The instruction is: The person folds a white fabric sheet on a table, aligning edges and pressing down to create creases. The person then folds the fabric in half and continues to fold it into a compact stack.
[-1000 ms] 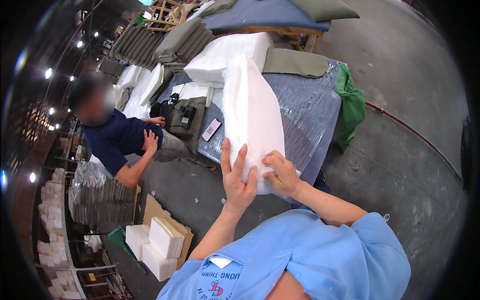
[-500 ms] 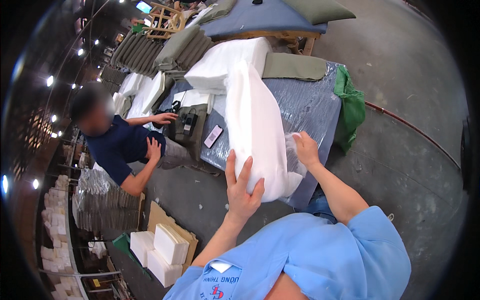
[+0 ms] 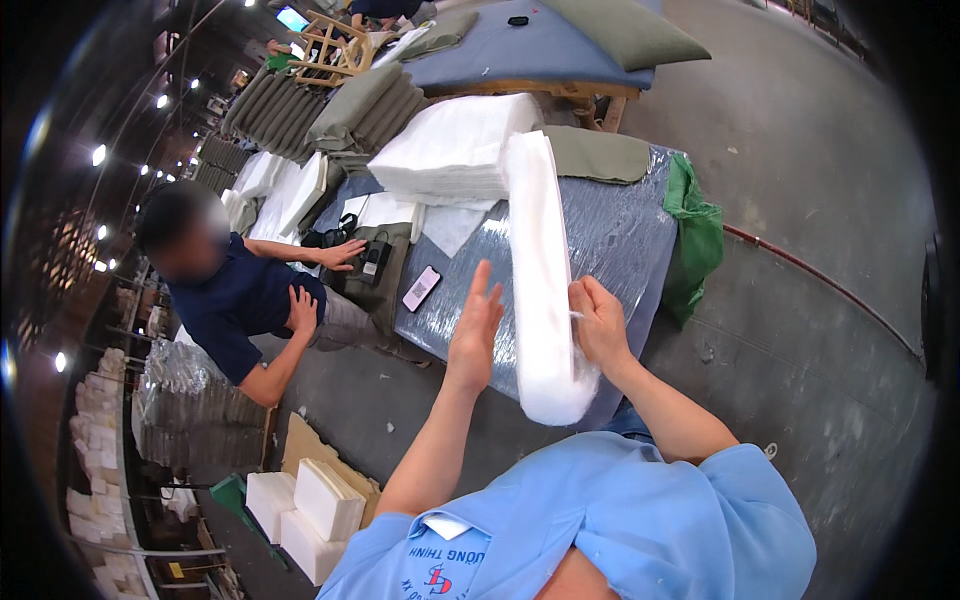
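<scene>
A long piece of white fluffy batting (image 3: 540, 280) stands edge-on before me, its near end bent round in a rounded fold toward my body. On its right side my right hand (image 3: 602, 325) is closed, gripping a thin edge of the batting. My left hand (image 3: 475, 340) is to the left of it, fingers stretched out and palm turned toward the batting, holding nothing. Beneath lies a table wrapped in clear plastic over blue (image 3: 620, 240). A thick stack of white batting (image 3: 450, 150) rests beyond the piece, touching or close to its far end.
A phone (image 3: 422, 288) and black devices (image 3: 374, 262) lie toward the left. One co-worker (image 3: 245, 300) stands there, a hand on the table. Green-grey cushions (image 3: 370, 110) are piled farther off. A green bag (image 3: 690, 240) hangs at the right edge; white blocks (image 3: 325, 505) sit on the floor.
The batting has turned from its broad face to a narrow edge-on strip and shifted right. My left hand has let go of it and straightened its fingers; my right hand still grips its edge.
</scene>
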